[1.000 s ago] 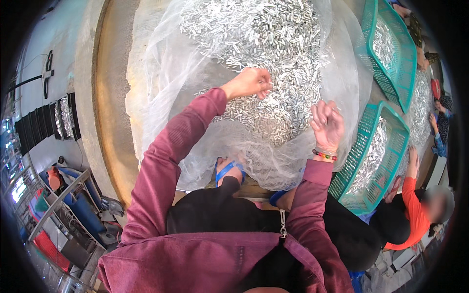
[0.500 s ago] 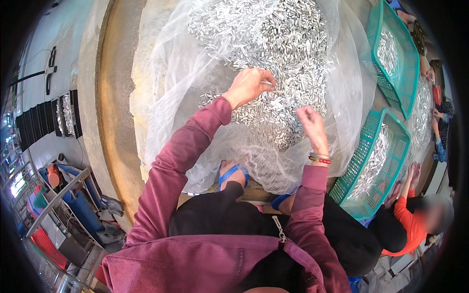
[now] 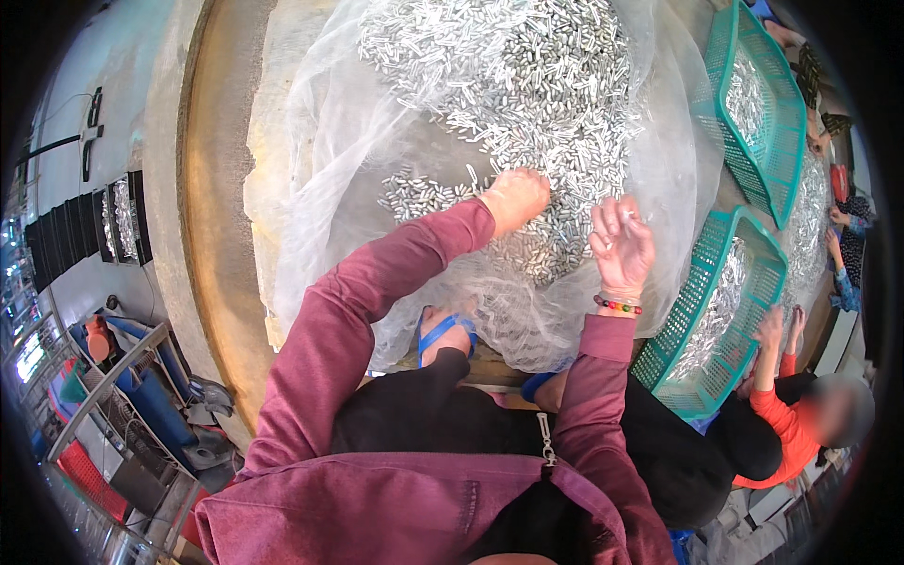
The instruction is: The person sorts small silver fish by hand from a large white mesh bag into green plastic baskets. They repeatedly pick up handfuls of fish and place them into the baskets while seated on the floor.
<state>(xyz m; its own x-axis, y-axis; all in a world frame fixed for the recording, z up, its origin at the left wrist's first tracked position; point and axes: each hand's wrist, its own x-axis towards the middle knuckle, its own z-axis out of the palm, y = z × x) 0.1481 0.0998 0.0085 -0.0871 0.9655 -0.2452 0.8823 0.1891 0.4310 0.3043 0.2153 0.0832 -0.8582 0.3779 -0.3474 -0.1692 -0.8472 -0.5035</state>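
Note:
A big heap of small silvery metal pieces [image 3: 527, 85] lies on a sheet of white mesh netting [image 3: 330, 160] spread over a table. My left hand [image 3: 513, 198], in a maroon sleeve, rests knuckles up on the near edge of the heap, fingers curled down into the pieces. My right hand [image 3: 620, 243], with a beaded bracelet at the wrist, is raised just above the pieces to the right, fingers bent and close together; small pieces seem pinched in them, but I cannot make this out clearly.
Two teal plastic baskets [image 3: 702, 311] [image 3: 753, 56] filled with the same silvery pieces stand to the right. A person in an orange top [image 3: 786, 424] reaches toward the nearer basket. The table's wooden rim [image 3: 202, 235] curves at left; shelves and crates [image 3: 122, 395] stand at lower left.
My left hand has stayed at the near edge of the heap. My right hand dipped toward the pieces and has risen again, a little to the right.

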